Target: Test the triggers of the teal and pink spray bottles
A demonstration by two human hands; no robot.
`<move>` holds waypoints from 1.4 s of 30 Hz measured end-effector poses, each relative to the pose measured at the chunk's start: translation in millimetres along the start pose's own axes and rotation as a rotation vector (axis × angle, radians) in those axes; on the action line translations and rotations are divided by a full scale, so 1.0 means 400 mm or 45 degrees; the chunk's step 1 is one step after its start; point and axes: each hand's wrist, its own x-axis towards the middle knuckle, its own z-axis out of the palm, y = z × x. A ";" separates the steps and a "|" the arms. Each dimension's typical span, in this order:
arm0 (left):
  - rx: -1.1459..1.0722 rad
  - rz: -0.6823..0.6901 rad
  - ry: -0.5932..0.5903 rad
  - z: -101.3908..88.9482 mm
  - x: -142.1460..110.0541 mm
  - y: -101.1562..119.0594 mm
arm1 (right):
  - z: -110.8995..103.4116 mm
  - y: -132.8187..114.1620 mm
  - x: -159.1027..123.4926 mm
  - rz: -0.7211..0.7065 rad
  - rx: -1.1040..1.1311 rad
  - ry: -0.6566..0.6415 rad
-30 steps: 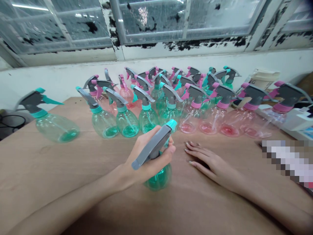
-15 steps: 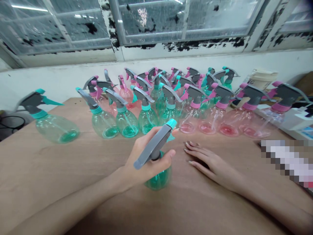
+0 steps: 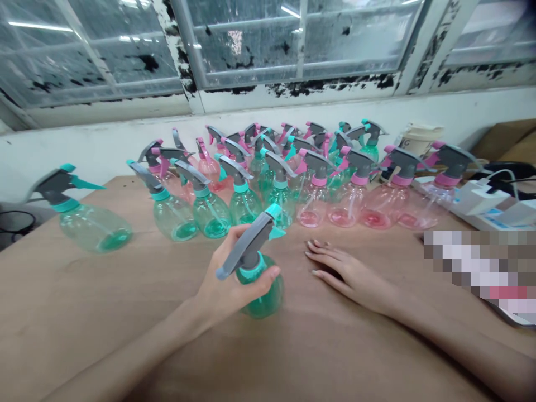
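Observation:
My left hand (image 3: 213,290) wraps round the upper body of a green spray bottle (image 3: 268,298), which stands nearly upright in front of me. Its thumb lies across the near side, just below the teal collar; the other fingers are partly hidden behind the grey spray head. To the right, my right hand (image 3: 347,273) rests palm down on the wooden table (image 3: 335,357), fingers stretched out, holding nothing. Just beyond my hands stands a row of spray bottles, among them a green one (image 3: 247,206) and a pink one (image 3: 349,209).
A separate green spray bottle (image 3: 96,226) stands at the left. More bottles crowd behind the front row, towards the white wall (image 3: 138,131). At the right are a power strip with white plugs (image 3: 477,195), a whitish tub (image 3: 416,137) and a blurred-out flat object (image 3: 481,273).
My left hand's grip sits lower on the bottle, and the teal collar now shows above the thumb. The view has swung slightly right. My right hand stays on the table.

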 end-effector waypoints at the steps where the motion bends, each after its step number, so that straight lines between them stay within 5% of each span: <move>1: 0.020 0.027 0.018 -0.007 -0.009 0.000 | 0.001 0.001 0.000 0.002 -0.005 0.000; 13: 0.307 0.036 0.153 -0.105 -0.099 -0.008 | 0.012 0.003 -0.006 0.013 -0.019 0.012; 20: 0.537 -0.267 0.403 -0.261 -0.160 -0.082 | 0.020 0.005 -0.010 -0.006 -0.012 0.040; 24: 0.537 -0.441 0.425 -0.362 -0.178 -0.122 | 0.019 0.002 -0.010 0.012 -0.026 0.028; 28: 0.521 -0.464 0.556 -0.429 -0.178 -0.180 | 0.018 -0.001 -0.011 0.014 -0.031 0.023; 42: 0.554 -0.403 0.619 -0.468 -0.061 -0.291 | 0.025 -0.002 -0.013 0.031 -0.031 0.064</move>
